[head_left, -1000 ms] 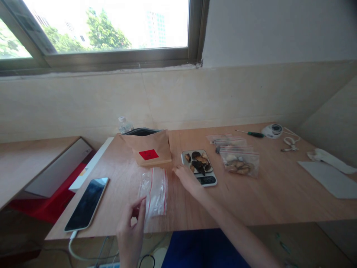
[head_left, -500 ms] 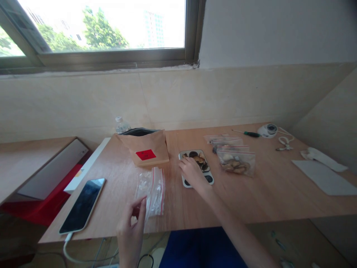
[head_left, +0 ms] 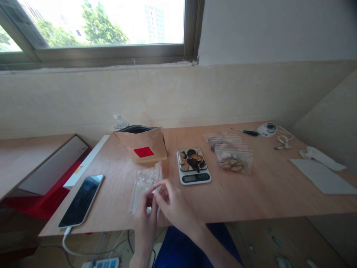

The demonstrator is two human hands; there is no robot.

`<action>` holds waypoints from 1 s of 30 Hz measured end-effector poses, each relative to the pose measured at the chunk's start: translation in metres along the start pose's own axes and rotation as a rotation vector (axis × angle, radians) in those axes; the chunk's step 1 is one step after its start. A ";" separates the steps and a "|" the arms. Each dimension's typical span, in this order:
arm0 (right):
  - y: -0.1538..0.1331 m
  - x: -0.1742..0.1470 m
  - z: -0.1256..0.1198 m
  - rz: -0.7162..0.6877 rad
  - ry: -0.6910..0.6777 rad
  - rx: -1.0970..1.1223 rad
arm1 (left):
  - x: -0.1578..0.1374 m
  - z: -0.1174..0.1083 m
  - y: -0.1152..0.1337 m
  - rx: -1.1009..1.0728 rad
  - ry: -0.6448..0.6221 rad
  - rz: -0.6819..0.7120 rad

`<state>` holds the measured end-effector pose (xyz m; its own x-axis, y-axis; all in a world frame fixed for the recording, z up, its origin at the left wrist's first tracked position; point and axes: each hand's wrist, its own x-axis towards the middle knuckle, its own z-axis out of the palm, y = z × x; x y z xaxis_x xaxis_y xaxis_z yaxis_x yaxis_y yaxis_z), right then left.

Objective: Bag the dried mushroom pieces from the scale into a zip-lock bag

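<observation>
My left hand [head_left: 145,214] is closed in a pinch on a clear zip bag [head_left: 145,178] with a red seal line, near the front of the table. My right hand [head_left: 174,206] meets it there, its thumb and fingers closed at the bag's edge. The fingertips partly hide what lies between them. Beyond the hands, a small white kitchen scale [head_left: 195,182] carries several dried mushroom pieces [head_left: 193,162], dark caps and tan chunks. Nothing touches the pieces. Its display is too small to read.
A brown paper pouch [head_left: 152,139] with a red label stands open, a plastic bottle [head_left: 120,122] behind it. Filled zip bags [head_left: 234,162] lie right of the scale. A phone [head_left: 81,201] on a cable is at left; a screwdriver [head_left: 250,133] and white camera [head_left: 267,129] at back right.
My right hand has left the mushroom pieces on the scale and come down left to the zip bag. My left hand has shifted slightly right, and the bag's edge has moved.
</observation>
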<state>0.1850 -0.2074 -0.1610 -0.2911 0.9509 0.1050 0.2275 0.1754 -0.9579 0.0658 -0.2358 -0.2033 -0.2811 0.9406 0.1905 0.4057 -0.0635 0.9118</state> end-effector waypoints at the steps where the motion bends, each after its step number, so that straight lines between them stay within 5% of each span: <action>1: 0.005 0.000 0.001 0.023 0.039 0.039 | 0.000 0.003 0.000 -0.032 -0.017 0.011; 10: 0.030 0.000 0.000 0.124 0.089 0.251 | -0.004 0.015 0.005 -0.163 -0.078 0.025; 18: 0.046 -0.001 0.001 0.158 0.071 0.301 | -0.008 0.019 0.007 -0.175 0.018 0.041; 24: 0.067 -0.003 -0.006 0.248 0.204 0.364 | -0.004 0.009 0.007 0.055 0.263 0.031; 30: 0.062 -0.006 -0.030 0.196 0.131 0.379 | 0.009 0.003 0.013 0.074 0.238 0.134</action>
<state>0.2289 -0.1947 -0.2125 -0.1510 0.9854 -0.0787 -0.0969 -0.0940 -0.9909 0.0711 -0.2273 -0.1906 -0.4133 0.8204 0.3952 0.5130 -0.1488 0.8454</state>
